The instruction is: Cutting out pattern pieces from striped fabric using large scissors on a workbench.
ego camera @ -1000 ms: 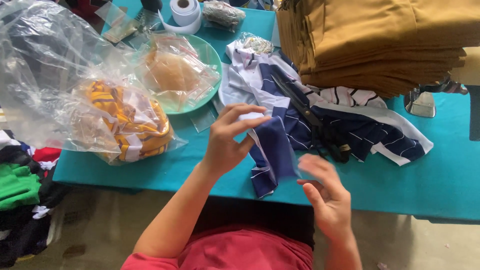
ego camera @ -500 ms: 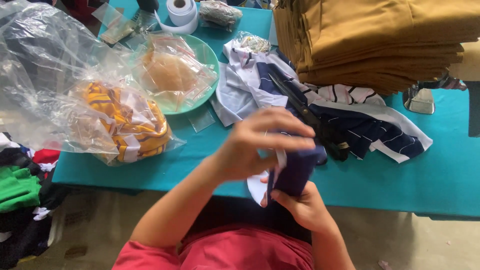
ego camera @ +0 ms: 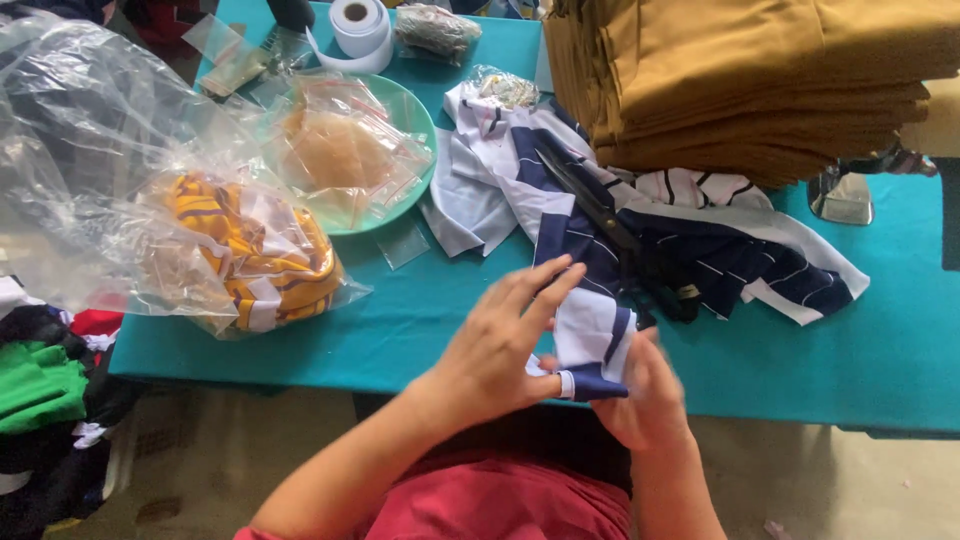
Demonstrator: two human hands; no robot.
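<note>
- Navy-and-white striped fabric piece: soft knit, folded into a small wad, navy hem at the bottom, sits between your two hands at the near table edge.
- Your left hand: fingers spread and flat, pressing the left side of the fabric piece, fingertips up on the white stripe; open palm contact, not a closed grasp.
- Your right hand: motion-blurred, cupped under and behind the fabric piece, fingers wrapped on its lower right; it carries the wad.
- Teal tablecloth: smooth, flat, covers the table.
- Striped garment heap: same navy/white knit, crumpled, just beyond your hands; black scissors lie across it.
- Mustard cloth stack: thick folded layers, neat edges, far right.
- Green plate: round, holds crinkled clear bags with tan contents.
- Clear plastic bag: glossy, wrinkled, yellow striped fabric inside, left of your hands.
- White tape roll: cylindrical, far edge.
</note>
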